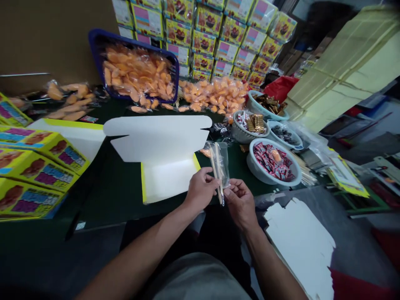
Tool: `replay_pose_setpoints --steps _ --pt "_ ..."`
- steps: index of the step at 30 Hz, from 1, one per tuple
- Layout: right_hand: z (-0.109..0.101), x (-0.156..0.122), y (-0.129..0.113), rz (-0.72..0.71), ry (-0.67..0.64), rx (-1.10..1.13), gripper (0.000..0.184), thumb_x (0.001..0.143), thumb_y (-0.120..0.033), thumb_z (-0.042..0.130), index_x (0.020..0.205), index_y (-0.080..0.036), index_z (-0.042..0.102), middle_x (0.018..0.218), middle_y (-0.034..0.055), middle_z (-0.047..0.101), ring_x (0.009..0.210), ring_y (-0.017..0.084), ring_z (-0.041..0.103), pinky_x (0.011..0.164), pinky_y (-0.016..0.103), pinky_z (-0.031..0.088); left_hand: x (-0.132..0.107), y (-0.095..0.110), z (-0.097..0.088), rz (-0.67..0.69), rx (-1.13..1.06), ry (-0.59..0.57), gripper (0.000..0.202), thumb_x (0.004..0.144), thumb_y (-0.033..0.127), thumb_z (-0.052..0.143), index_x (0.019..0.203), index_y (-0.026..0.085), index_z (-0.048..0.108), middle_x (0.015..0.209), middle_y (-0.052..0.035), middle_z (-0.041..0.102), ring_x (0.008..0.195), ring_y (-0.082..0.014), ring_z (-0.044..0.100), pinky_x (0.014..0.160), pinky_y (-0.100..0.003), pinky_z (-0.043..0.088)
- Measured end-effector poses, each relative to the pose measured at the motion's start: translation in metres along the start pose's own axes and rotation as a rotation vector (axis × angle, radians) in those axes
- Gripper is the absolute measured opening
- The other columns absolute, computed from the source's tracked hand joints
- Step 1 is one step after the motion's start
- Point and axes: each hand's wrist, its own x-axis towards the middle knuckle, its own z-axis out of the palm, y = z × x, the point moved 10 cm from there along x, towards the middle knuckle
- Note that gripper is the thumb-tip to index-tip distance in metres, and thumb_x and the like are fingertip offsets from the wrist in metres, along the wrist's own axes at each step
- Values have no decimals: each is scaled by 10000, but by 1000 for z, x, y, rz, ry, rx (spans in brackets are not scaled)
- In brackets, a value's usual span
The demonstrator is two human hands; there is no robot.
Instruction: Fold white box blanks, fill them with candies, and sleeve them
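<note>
A dark green table (115, 183) carries everything here. A flat white card blank (156, 137) with a yellow edge lies near its middle, and printed yellow boxes (37, 166) sit stacked along the left side. Behind the blank, a blue tray (134, 68) is heaped with orange wrapped sweets, and loose orange packets (212, 96) lie just beside it. To the right stand a grey basket of wrapped bars (250, 127), a bowl of dark sweets (284, 135) and a pale basin of red sachets (271, 162), with wooden sticks (303, 175) just beyond.
</note>
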Motion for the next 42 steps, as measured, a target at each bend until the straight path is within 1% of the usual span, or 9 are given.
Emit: replay_pose_setpoints --steps 8,16,19,24,28,31,33,36,42 --pt "-48 46 -14 -53 337 -132 482 610 -380 964 892 -189 624 731 -48 624 625 117 617 590 261 574 14 0 -15 -15 -31 69 190 784 269 725 929 181 637 659 77 532 419 -84 515 406 -216 417" --pt "-69 81 -54 -147 310 -931 464 687 -468 877 1009 -177 713 1032 108 697 837 236 640 791 431 584 15 7 -22 -7 -72 10 211 778 282 735 943 181 651 676 73 538 402 -87 505 423 -248 438" --pt "-46 56 -82 -294 281 -1132 505 851 -552 795 1205 -199 723 1217 143 689 913 239 634 891 438 553 14 8 -19 -3 -90 -24 213 794 306 759 934 184 654 678 72 539 418 -80 510 430 -236 441" --pt "28 20 -19 139 -297 -570 455 861 -562 842 1122 -217 703 930 39 741 801 176 677 662 269 540 14 9 -16 21 -113 -24 266 797 343 785 936 186 621 674 72 559 445 -84 530 451 -227 445" --pt "22 22 -10 139 -172 -497 461 801 -571 891 973 -190 697 790 20 710 665 161 675 519 229 501 -4 20 -30 80 27 37 341 933 467 698 1133 208 600 722 52 602 507 -123 570 511 -268 475" --pt "3 30 -26 79 -107 -559 425 825 -551 878 981 -189 719 831 34 732 684 161 675 561 247 515 -36 56 -56 413 562 211 396 995 432 656 1326 225 587 1010 -58 694 867 -213 692 799 -373 562" --pt "1 33 -41 21 -166 -659 364 876 -526 838 976 -192 733 854 38 735 723 162 659 619 263 508 -53 63 -57 595 972 218 487 980 343 683 1432 210 557 1278 -145 670 1163 -312 641 1014 -489 506" --pt "20 39 -67 -170 -279 -989 253 976 -463 729 963 -210 736 852 32 724 759 172 628 683 294 463 -57 37 -59 669 1300 90 366 991 160 586 1355 185 621 1287 -143 688 1187 -324 596 1137 -570 385" --pt "126 53 -65 -596 -634 -1664 141 984 -200 574 922 -202 701 890 114 712 827 245 613 750 364 393 -59 14 -74 689 1349 -39 287 999 57 459 1086 185 701 997 -86 686 970 -263 552 951 -466 436"
